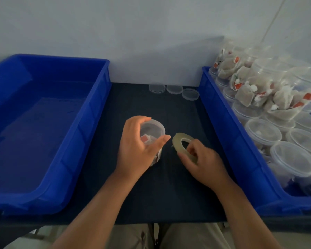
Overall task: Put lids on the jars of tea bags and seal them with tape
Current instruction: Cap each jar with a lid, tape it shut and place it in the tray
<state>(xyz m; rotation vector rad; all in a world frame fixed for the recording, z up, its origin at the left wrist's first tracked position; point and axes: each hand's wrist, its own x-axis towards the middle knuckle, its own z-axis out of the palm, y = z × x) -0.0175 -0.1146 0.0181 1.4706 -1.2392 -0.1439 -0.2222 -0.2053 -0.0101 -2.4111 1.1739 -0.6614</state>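
While the left hand [139,146] keeps its grip wrapped around a clear jar [152,133] standing on the dark table [151,194] at the centre of the frame, the right hand [203,162] pinches a roll of tape [184,147] just to the jar's right, tilted up on its edge. A lid appears to sit on this jar already, with a red tea bag tag showing through the clear top, so the step in hand looks like the sealing; whether a strand of tape runs from the roll to the jar cannot be told. Judging from the bins, the work is near its start: the blue bin [43,123] filling the left of the frame holds nothing that can be seen, which suggests no jar has been finished and set aside there. On the right, the other blue bin [223,123] is piled with jars [264,133], and packs of tea bags [255,90] lie on top of them towards the upper right. Three spare lids [174,89] wait on the table at the upper middle, near the wall.
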